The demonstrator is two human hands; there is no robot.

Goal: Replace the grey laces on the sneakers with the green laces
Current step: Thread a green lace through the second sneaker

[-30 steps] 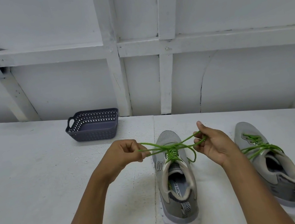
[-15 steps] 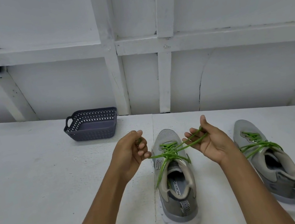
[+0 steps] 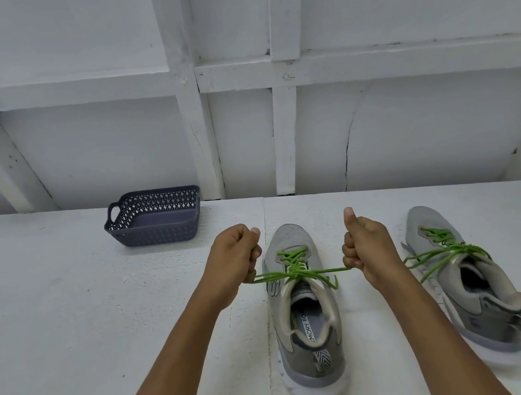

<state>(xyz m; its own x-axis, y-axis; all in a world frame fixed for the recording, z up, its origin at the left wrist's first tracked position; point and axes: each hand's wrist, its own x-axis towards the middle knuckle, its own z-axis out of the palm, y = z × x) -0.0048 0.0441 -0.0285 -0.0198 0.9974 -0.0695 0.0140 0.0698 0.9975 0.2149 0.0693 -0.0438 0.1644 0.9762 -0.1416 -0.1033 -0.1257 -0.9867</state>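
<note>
Slate-blue plastic basket [image 3: 158, 237], upper left of centre, stands on the white table [image 3: 64, 319] close to the white panelled wall [image 3: 104, 148]. I see its lattice sides, one handle and flat floor in plain view.

Lower centre: the centre sneaker [image 3: 289, 237], grey, toe pointing away, is threaded with a green lace [image 3: 294, 261]. The left hand [image 3: 233, 259], just left of the toe, is curled into a fist around one side of that lace. The right hand [image 3: 369, 247], just right of the toe, is fisted round the other side, thumb raised. The lace runs taut and nearly level between the two fists, crossing at a knot above the tongue, and one loose end hangs by the right side of the collar.

Lower right: the second sneaker [image 3: 430, 219], apart from the first, carries a second green lace [image 3: 446, 250] spread across its opening.

The right forearm lies between the two sneakers and hides part of the table there. I cannot tell how many strands each fist holds.
</note>
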